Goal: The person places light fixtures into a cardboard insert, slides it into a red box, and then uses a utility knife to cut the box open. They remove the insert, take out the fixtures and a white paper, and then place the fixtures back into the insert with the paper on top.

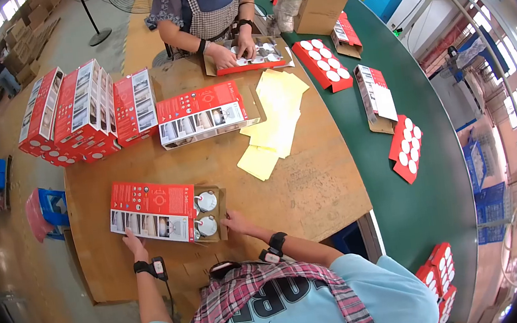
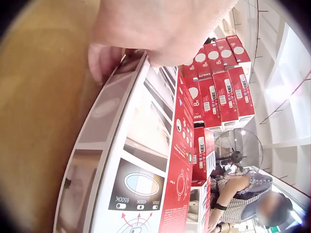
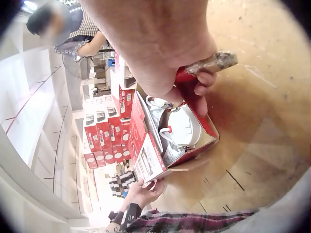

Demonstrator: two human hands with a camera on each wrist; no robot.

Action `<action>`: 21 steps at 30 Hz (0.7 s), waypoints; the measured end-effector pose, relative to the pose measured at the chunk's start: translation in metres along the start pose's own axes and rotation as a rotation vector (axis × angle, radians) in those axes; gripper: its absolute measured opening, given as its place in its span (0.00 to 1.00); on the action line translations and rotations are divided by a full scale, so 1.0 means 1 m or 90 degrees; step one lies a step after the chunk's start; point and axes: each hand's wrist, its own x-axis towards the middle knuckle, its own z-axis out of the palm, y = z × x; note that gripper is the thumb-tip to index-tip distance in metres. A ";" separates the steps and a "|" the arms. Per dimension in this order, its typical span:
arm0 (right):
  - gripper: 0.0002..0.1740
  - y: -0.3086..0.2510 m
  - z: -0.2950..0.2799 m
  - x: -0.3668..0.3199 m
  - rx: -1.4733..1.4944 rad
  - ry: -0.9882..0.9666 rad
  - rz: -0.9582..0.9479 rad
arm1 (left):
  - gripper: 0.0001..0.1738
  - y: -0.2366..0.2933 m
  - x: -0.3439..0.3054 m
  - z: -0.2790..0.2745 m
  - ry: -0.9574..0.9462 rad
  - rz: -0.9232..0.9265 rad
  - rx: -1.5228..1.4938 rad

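A red and white carton [image 1: 152, 212] lies on the table before me, its right end open. Round white downlights [image 1: 205, 200] with silvery sides show inside that end. My left hand [image 1: 134, 242] grips the carton's near left edge; in the left wrist view its fingers [image 2: 104, 60] curl round the corner. My right hand [image 1: 236, 221] is at the open end. In the right wrist view its fingers curl round a red piece with a tape-wrapped brown end [image 3: 214, 63], right beside the carton's raised flap; I cannot tell what this piece is.
Stacked cartons [image 1: 74, 112] stand at the far left, with another lying carton [image 1: 202, 113] beyond mine. Yellow sheets [image 1: 273, 121] lie mid-table. Opposite, a person [image 1: 210, 14] handles an open carton [image 1: 253, 57]. Red trays of white discs [image 1: 407, 148] rest on the green belt [image 1: 431, 218].
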 end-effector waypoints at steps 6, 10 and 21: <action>0.18 -0.021 -0.025 0.011 -0.061 0.009 -0.004 | 0.30 0.012 -0.029 0.012 0.057 0.103 -0.093; 0.17 -0.032 -0.049 0.029 -0.096 -0.013 0.026 | 0.54 0.011 -0.013 0.002 0.258 0.294 0.369; 0.17 -0.032 -0.071 0.062 -0.221 0.101 -0.017 | 0.33 0.060 -0.029 -0.030 -0.168 0.220 0.316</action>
